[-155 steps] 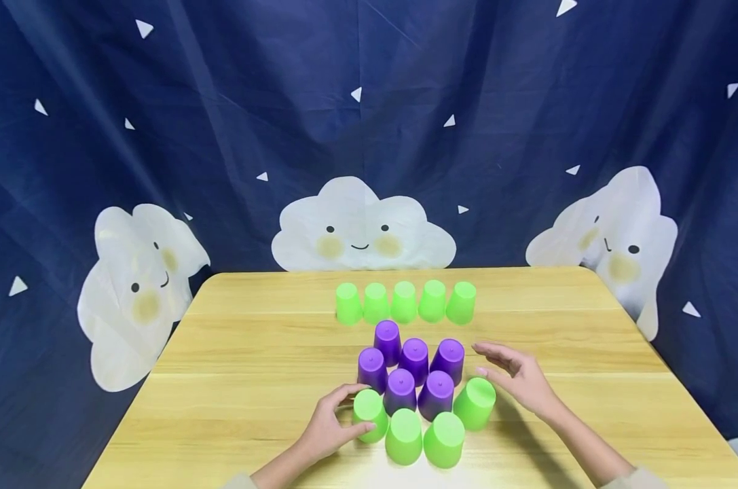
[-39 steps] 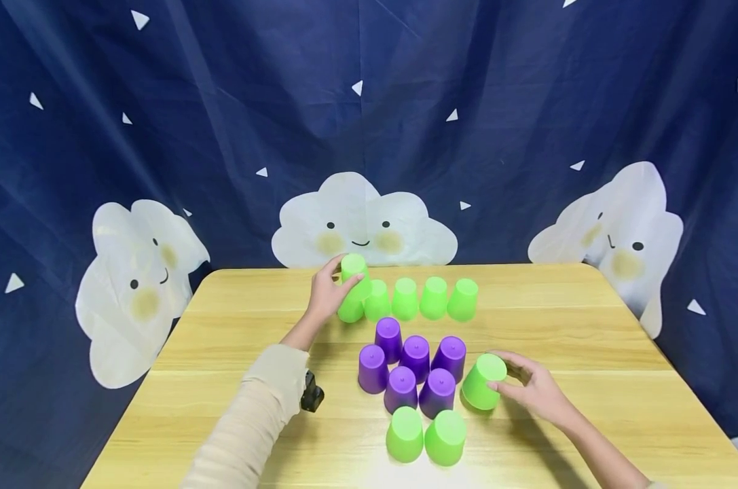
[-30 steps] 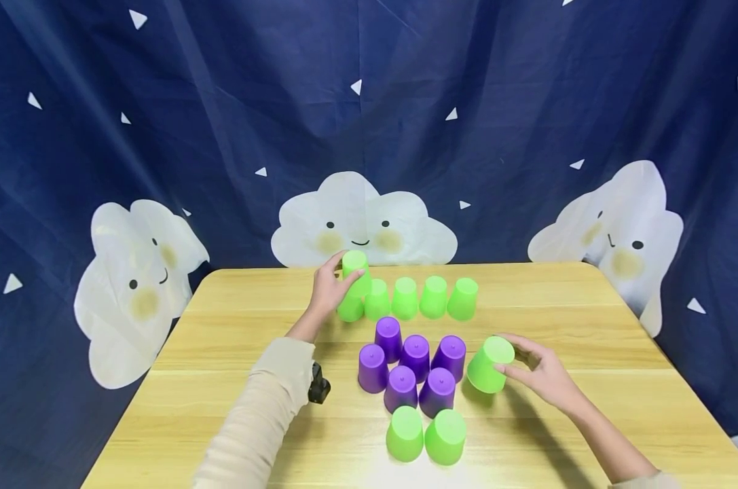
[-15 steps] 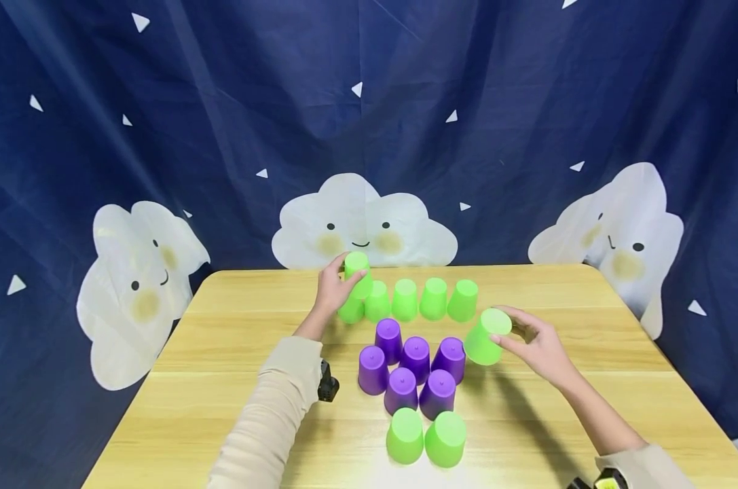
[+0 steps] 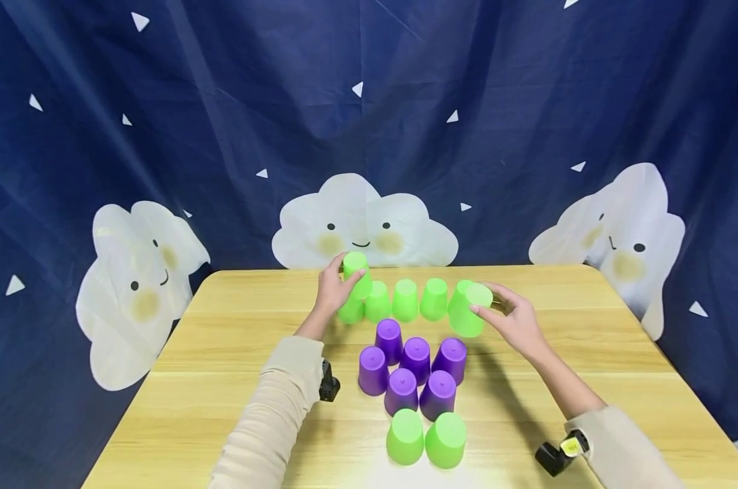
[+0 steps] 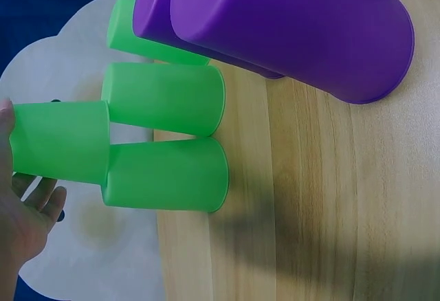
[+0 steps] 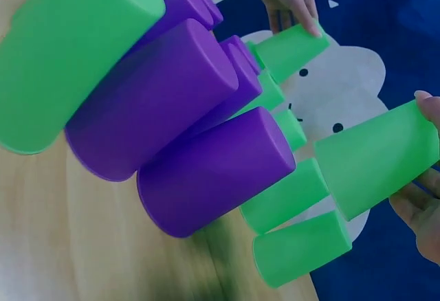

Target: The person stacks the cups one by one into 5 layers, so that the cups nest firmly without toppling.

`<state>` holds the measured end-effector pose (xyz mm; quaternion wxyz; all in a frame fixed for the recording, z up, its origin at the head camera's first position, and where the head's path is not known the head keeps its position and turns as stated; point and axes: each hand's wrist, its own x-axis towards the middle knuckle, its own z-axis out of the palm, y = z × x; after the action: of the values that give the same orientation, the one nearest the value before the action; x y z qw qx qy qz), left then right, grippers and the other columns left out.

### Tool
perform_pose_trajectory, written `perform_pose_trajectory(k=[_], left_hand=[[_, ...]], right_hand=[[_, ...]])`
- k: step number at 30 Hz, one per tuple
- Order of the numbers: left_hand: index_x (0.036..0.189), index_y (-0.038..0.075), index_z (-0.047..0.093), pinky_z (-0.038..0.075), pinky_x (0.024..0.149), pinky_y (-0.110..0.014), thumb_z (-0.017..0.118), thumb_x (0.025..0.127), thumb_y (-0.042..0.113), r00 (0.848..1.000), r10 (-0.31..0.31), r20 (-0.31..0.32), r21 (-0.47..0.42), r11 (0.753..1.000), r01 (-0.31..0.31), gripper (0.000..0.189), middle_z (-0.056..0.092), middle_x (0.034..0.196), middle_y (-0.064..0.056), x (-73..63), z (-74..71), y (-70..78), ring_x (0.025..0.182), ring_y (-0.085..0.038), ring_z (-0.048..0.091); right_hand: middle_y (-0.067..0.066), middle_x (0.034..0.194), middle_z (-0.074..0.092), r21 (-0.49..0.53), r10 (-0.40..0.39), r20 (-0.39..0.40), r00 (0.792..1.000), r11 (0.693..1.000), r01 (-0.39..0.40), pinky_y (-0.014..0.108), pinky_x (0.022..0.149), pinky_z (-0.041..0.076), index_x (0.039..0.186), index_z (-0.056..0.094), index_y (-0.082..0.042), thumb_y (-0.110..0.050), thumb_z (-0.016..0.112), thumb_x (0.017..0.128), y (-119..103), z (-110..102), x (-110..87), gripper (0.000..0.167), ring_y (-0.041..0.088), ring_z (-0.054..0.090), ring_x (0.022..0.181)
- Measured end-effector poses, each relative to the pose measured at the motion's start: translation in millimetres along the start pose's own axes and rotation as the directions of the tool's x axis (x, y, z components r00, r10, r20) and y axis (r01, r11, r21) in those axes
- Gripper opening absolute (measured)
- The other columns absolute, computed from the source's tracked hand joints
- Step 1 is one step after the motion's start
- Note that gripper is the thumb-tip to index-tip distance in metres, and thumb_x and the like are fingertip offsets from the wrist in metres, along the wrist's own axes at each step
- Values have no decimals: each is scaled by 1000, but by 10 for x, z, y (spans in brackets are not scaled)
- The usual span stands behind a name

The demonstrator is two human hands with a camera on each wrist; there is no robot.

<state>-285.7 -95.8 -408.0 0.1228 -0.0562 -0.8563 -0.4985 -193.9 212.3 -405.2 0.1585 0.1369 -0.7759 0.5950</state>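
At the back of the table, my left hand (image 5: pixel 333 291) grips an upside-down green cup (image 6: pixel 62 141). Its rim meets the bases of the two leftmost cups of a green row (image 5: pixel 405 301). My right hand (image 5: pixel 518 319) pinches another inverted green cup (image 5: pixel 468 314) between thumb and fingers. That cup is in the air and partly covers the row's right-end cup in the head view. Several purple cups (image 5: pixel 415 358) stand upside down in front of the row. Nearest the front are two green cups (image 5: pixel 405 438) side by side, also upside down.
The wooden table (image 5: pixel 246 339) carries all the cups. Behind it hangs a dark blue curtain (image 5: pixel 405 136) with white clouds. A small black device (image 5: pixel 328 384) sits at the left wrist, another (image 5: pixel 558 455) at the right wrist.
Both hands have lifted green cups from the front row. The left one reached the back row's left end and stays there. The right one has risen and moved back toward the row's right end.
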Motion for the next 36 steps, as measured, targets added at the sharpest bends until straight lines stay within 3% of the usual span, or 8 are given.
perform_pose_trajectory(k=[11,19,23,28,30,36], left_hand=[[136,-3,39,43,103,-45,67,84,16,999,-39,15,31,999,39,62,55,126,-24,-21,3,40,117,-36,53],[140,-2,33,36,108,-46,69,82,15,998,-63,11,25,998,62,70,49,132,-24,-35,15,51,124,-36,46],[142,1,29,35,109,-47,70,81,18,996,-90,10,16,996,90,75,41,141,-22,-55,20,31,128,-37,41],[141,1,32,38,105,-49,71,80,21,996,-90,-6,22,996,91,75,37,144,-19,-94,13,-30,128,-37,41],[141,1,33,39,105,-49,71,80,22,996,-84,-12,25,996,84,75,38,144,-19,-115,5,-55,127,-37,42],[141,0,33,40,104,-48,72,80,24,997,-82,-12,22,996,82,76,38,144,-20,-190,-36,-135,126,-37,43]], right_hand=[[-20,93,57,-11,73,-78,994,997,-74,6,76,48,117,57,10,1,69,79,112,179,338,41,-10,56,86],[22,115,61,-53,149,-123,981,986,-156,4,78,45,121,56,5,-6,68,82,122,222,568,43,-12,53,87],[26,118,60,-118,154,-99,983,979,-165,11,83,47,123,55,5,-9,67,84,119,232,635,43,5,57,96],[29,119,58,-152,166,-65,984,973,-174,39,96,49,123,53,8,-9,66,84,145,235,703,44,34,57,110],[30,121,57,-138,179,-57,982,973,-185,44,99,46,125,51,9,-9,65,85,148,235,727,46,37,55,113],[29,125,54,-141,229,-44,972,962,-233,44,102,44,129,48,8,-13,64,87,168,241,764,50,38,52,117]])
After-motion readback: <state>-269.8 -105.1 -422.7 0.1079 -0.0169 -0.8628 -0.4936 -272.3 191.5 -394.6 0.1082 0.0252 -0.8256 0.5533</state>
